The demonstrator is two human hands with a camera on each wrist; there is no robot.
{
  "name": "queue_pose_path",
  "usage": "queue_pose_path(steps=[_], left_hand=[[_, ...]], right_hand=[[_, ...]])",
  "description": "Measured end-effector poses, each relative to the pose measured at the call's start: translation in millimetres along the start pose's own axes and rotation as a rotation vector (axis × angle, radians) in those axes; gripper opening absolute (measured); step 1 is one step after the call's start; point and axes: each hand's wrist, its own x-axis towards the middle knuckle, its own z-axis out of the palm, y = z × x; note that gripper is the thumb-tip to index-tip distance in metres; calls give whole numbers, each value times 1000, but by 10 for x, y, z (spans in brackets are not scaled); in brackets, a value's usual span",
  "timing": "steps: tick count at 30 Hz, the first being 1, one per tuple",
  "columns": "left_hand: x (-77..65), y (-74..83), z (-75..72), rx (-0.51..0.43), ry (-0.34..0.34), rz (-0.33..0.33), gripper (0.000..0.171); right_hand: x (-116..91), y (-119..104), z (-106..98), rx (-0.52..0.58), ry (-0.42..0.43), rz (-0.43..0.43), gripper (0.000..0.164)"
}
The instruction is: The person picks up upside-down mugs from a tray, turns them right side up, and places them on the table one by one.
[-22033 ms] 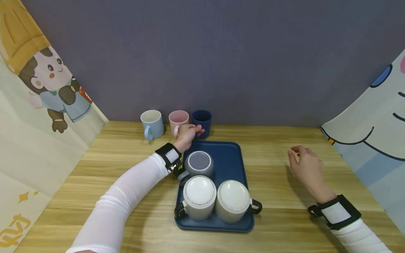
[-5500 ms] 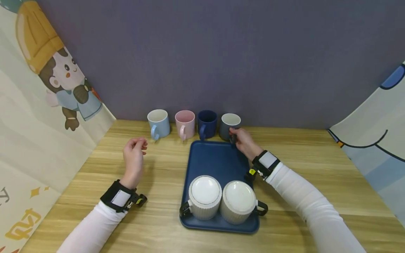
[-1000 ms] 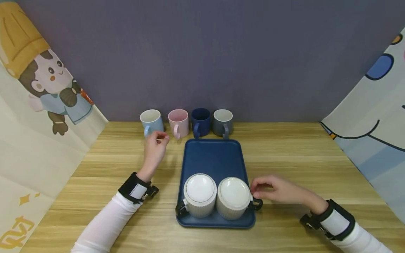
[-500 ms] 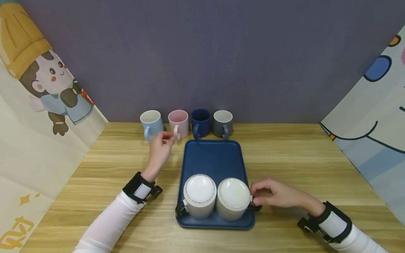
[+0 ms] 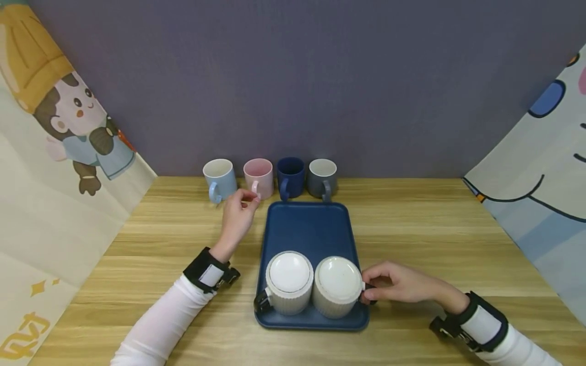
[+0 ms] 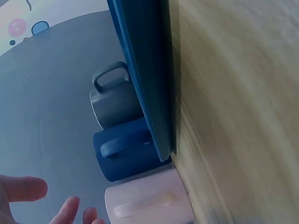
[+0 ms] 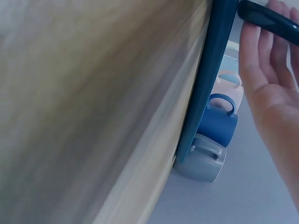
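Two ribbed whitish mugs, a left one and a right one, stand upside down on the front half of a dark blue tray. My right hand holds the right mug by its black handle, fingers behind it. My left hand hovers left of the tray, just in front of a pink mug. Its fingers are apart and hold nothing. The pink mug is upright, handle toward me.
Along the back wall, upright, are a light blue mug, a navy mug and a grey mug. The tray's far edge lies close to the navy and grey mugs. Printed curtains border the wooden table.
The grey mug went from the tray to the back row earlier. In the last second my right hand has closed on the right mug's handle; my left hand has drifted right toward the pink mug.
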Motion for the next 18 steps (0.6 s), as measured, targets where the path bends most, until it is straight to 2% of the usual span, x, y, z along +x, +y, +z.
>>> queue_pose_path(steps=[5,10,18], left_hand=[[0,-5,-10,3,-6,-10,16],[6,-21,-8,10,-9,-6,16],[18,-35,-15,5,-9,6,17]], right_hand=[[13,13,4,49,-33,-34,17],[19,3,21,129,-57,8,15],[20,0,31,63,-43,19,15]])
